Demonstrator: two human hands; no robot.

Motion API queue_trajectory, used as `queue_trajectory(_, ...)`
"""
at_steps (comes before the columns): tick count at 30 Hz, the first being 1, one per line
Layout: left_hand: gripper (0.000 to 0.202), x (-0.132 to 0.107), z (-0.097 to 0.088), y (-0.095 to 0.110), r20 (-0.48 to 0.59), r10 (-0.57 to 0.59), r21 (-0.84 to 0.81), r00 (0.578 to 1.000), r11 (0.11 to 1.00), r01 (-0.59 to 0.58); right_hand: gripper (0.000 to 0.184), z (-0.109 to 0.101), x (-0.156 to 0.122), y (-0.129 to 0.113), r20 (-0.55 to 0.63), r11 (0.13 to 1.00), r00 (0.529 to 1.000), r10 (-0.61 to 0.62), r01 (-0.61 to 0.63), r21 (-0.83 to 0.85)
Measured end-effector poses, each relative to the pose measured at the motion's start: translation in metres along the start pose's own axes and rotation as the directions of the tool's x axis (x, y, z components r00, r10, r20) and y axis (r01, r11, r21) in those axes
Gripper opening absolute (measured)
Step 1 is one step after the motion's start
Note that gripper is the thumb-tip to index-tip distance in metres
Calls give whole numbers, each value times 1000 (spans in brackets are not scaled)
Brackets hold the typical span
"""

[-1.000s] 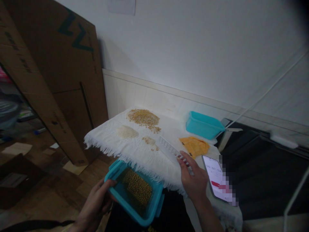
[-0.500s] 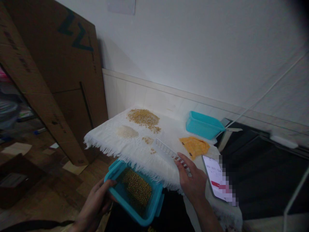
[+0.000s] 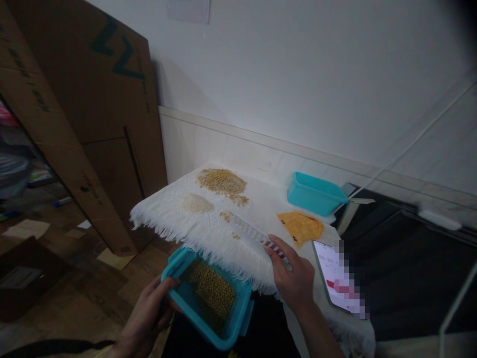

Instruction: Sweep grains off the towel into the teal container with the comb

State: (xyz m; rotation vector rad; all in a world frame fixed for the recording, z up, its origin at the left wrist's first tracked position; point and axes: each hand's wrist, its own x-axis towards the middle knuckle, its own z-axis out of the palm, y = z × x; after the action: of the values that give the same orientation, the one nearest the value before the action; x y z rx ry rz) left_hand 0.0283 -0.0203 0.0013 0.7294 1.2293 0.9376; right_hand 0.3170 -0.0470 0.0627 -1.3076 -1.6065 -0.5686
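Clasping a slotted strip (image 3: 249,235), the right grip (image 3: 292,273) is facing remaining beans (image 3: 222,181), the left grip (image 3: 154,301) pinching an already part-filled container (image 3: 196,322).

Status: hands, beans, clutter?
Left hand gripping teal container, beans inside. Right hand holding white slotted strip, tip beside loose beans on white cloth. Yellow fabric and phone right of strip.

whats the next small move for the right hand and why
Probably sweep the strip toward the tub: the right hand holds it beside stray beans, and the left hand holds the tub at the cloth's fringe.
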Motion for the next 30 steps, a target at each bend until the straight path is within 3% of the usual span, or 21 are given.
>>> queue_trajectory(16,36,1,-1,-2,-21,12,-30,1000,999,-12,19,6,4,2,-23,998,998,-56,56,-18)
queue_trajectory(30,34,0,-1,0,-8,14,-19,1000,1000,-15,21,6,-2,-8,57,997,997,-44,40,65)
